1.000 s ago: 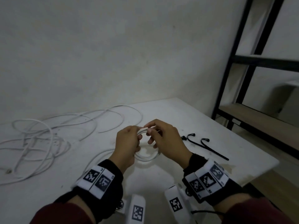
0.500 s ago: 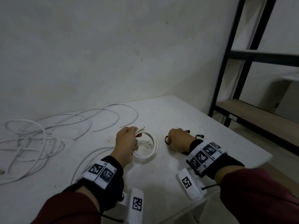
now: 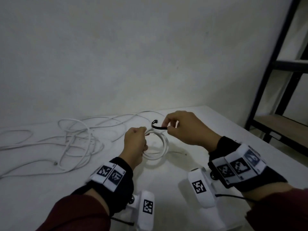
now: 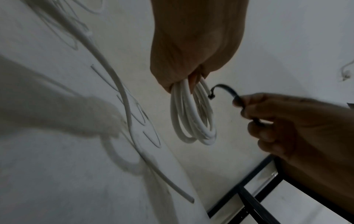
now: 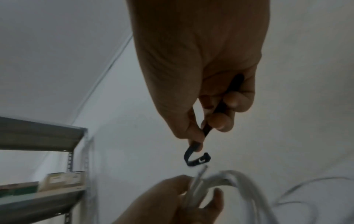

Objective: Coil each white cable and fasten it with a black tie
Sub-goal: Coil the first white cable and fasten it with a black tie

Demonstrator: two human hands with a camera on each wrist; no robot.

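My left hand (image 3: pixel 135 140) grips a small coil of white cable (image 3: pixel 160 147) by its upper left side, holding it just above the white table (image 3: pixel 191 147). In the left wrist view the coil (image 4: pixel 193 119) hangs in several loops from my curled fingers (image 4: pixel 184 78). My right hand (image 3: pixel 180 127) pinches a black tie (image 3: pixel 158 125) between thumb and fingers, its hooked free end pointing left toward the coil. From the right wrist view the tie (image 5: pixel 195 159) curls just above the cable end (image 5: pixel 201 171) in my left hand (image 5: pixel 172 197).
A loose tangle of white cables (image 3: pixel 75 144) sprawls over the left half of the table, one plug end (image 3: pixel 55 163) lying near the front. A black metal shelf rack (image 3: pixel 275 80) stands beyond the table's right edge. A bare wall lies behind.
My right hand left the coil, reached right to the ties on the table, and has come back up with one black tie. The left hand kept holding the coil.
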